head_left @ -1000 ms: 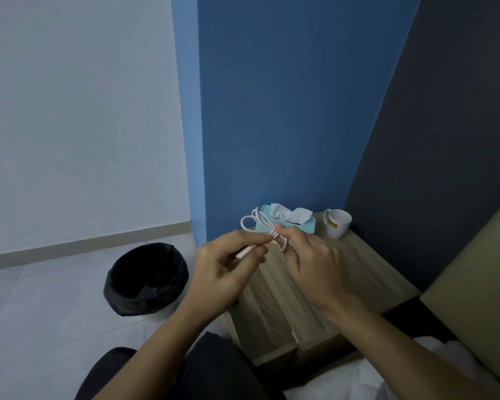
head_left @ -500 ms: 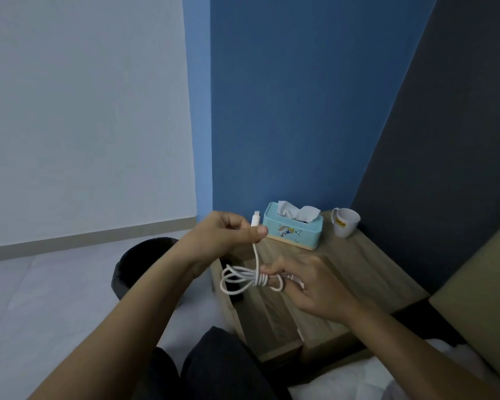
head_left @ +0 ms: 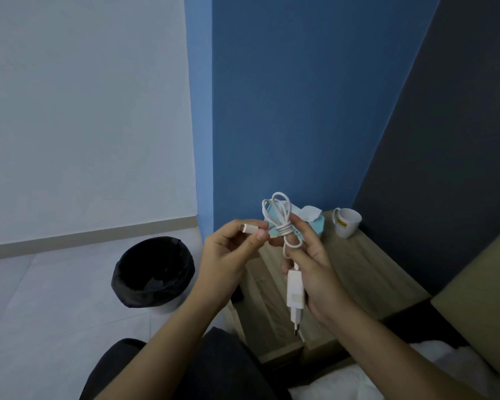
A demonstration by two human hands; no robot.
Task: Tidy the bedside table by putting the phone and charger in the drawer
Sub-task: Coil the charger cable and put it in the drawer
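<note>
A white charger (head_left: pixel 295 295) with its cable wound into a small bundle (head_left: pixel 282 219) hangs above the wooden bedside table (head_left: pixel 367 272). My right hand (head_left: pixel 315 272) holds the coiled cable between its fingers, and the plug block dangles along the palm. My left hand (head_left: pixel 231 255) pinches the cable's free connector end (head_left: pixel 247 228) just left of the bundle. No phone shows anywhere in the head view. The drawer front lies below the table top, mostly hidden by my arms.
A light blue tissue box (head_left: pixel 315 223) and a white mug (head_left: pixel 346 222) stand at the table's back edge against the blue wall. A black-lined waste bin (head_left: pixel 153 272) sits on the floor to the left. Bed and headboard (head_left: pixel 479 301) lie at right.
Both hands rose with the cable. The bundle went from hanging low and sideways to upright, and the left hand now holds the connector close beside it. The plug block has come into view.
</note>
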